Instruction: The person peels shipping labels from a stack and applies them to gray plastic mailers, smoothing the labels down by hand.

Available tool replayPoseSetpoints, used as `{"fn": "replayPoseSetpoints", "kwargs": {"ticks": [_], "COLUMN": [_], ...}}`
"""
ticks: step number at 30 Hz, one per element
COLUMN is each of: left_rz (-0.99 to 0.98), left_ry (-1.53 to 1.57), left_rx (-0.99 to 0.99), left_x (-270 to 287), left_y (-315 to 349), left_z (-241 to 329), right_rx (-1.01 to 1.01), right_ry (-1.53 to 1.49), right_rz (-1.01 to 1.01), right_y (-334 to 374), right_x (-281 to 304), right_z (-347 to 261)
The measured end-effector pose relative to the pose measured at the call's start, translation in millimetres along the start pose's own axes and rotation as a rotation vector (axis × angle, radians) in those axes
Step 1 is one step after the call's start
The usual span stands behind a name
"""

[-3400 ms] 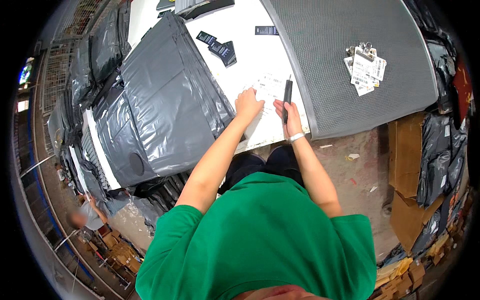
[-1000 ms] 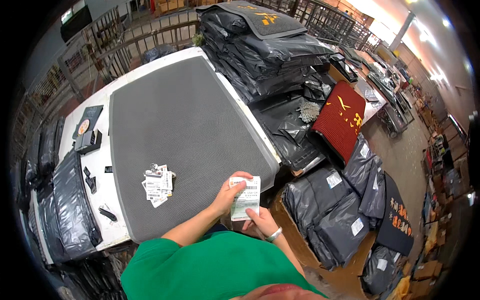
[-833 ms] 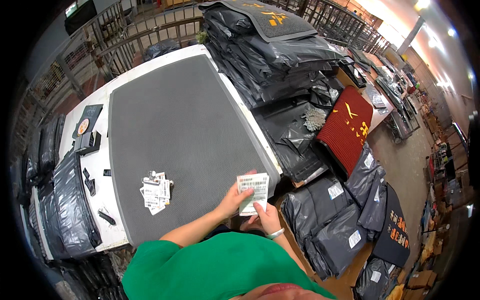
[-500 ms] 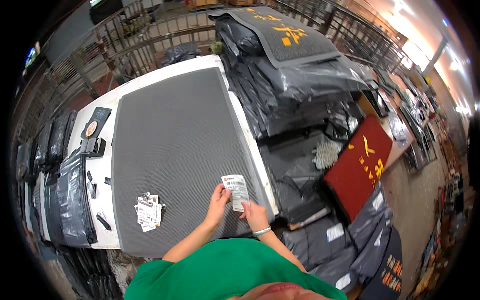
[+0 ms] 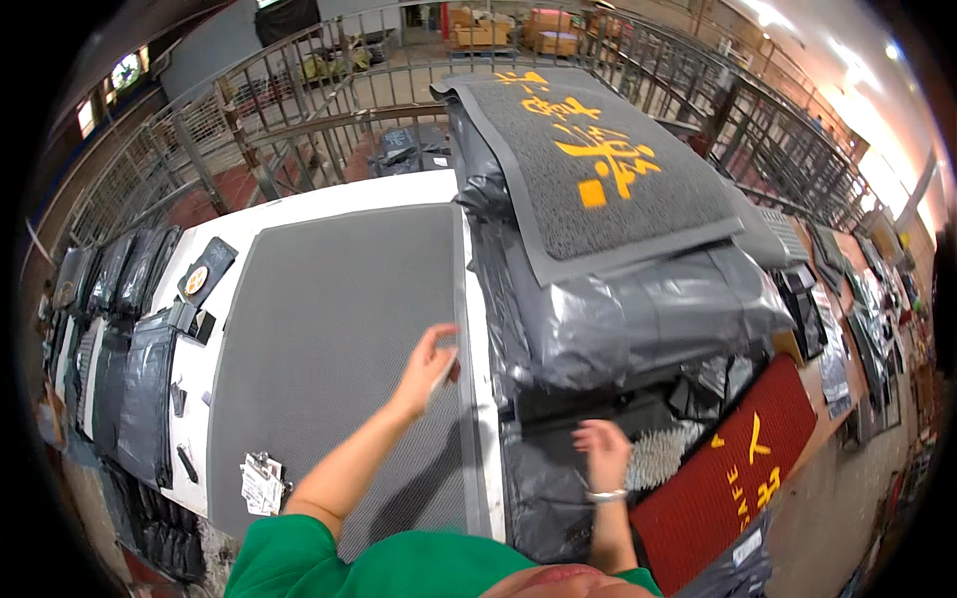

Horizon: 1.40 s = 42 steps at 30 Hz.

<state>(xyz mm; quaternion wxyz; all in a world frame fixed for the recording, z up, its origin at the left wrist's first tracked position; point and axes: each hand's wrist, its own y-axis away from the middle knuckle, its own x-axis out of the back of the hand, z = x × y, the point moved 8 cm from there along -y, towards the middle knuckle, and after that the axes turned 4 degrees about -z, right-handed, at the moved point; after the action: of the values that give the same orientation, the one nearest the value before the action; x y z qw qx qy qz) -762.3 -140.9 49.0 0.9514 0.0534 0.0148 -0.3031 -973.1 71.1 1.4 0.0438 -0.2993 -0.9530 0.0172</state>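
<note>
Over the grey ribbed mat (image 5: 339,289), which lies on the white table, my left hand (image 5: 427,374) is raised with a white paper label (image 5: 443,371) between its fingers, seen almost edge-on. My right hand (image 5: 604,453) is off the label, its fingers loosely bent and apart with nothing in them. It hovers over black plastic wrapping, just left of a greyish-white knobbly thing (image 5: 663,453). A bunch of white labels (image 5: 262,484) lies on the mat's near left corner.
Right of the table rises a stack of black-wrapped bundles (image 5: 658,309), topped by a dark grey mat with yellow characters (image 5: 598,159). A red mat (image 5: 733,478) leans at the right. Folded black packages (image 5: 140,399) line the table's left. Metal railings (image 5: 329,110) stand behind.
My hands have parted: the right let go of the label and moved right, while the left carried it up and slightly left. The view has tilted up, showing more of the stack.
</note>
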Motion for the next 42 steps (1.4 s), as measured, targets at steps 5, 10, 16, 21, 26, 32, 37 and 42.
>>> {"fn": "replayPoseSetpoints", "kwargs": {"ticks": [5, 10, 16, 21, 26, 32, 37, 42], "left_rz": [0.132, 0.201, 0.163, -0.004, -0.091, -0.15, -0.519, -0.768], "left_ry": [-0.475, -1.012, -0.973, -0.786, -0.929, -1.1, -1.006, -0.8], "left_rx": [-0.258, -0.365, -0.65, -0.758, -0.796, -0.631, -0.373, -0.223], "left_x": [29.2, 1.7, -3.0, -22.6, 14.8, 121.4, 88.2, 49.3], "left_y": [-101.3, -142.9, -89.8, 38.0, 154.4, 277.5, 313.9, 320.7], "left_z": [106.4, 173.1, 169.6, 147.4, 97.3, 45.5, -55.4, -125.1], "right_rx": [0.806, 0.798, 0.753, 0.662, 0.512, 0.475, 0.865, 0.62], "right_ry": [0.552, 1.291, 1.37, 1.472, 1.463, 1.608, 1.419, 1.03], "right_rz": [0.008, -0.079, 0.072, 0.121, 0.008, 0.004, 0.115, -0.38], "right_y": [-54.8, -134.4, -160.9, -147.5, -164.9, -174.8, -76.2, 53.6], "right_x": [-6.1, -121.1, -129.6, -73.3, -25.6, -9.6, -103.2, -247.2], "right_z": [-213.0, -245.4, -236.8, -260.2, -236.6, -174.7, -191.5, -179.1]}}
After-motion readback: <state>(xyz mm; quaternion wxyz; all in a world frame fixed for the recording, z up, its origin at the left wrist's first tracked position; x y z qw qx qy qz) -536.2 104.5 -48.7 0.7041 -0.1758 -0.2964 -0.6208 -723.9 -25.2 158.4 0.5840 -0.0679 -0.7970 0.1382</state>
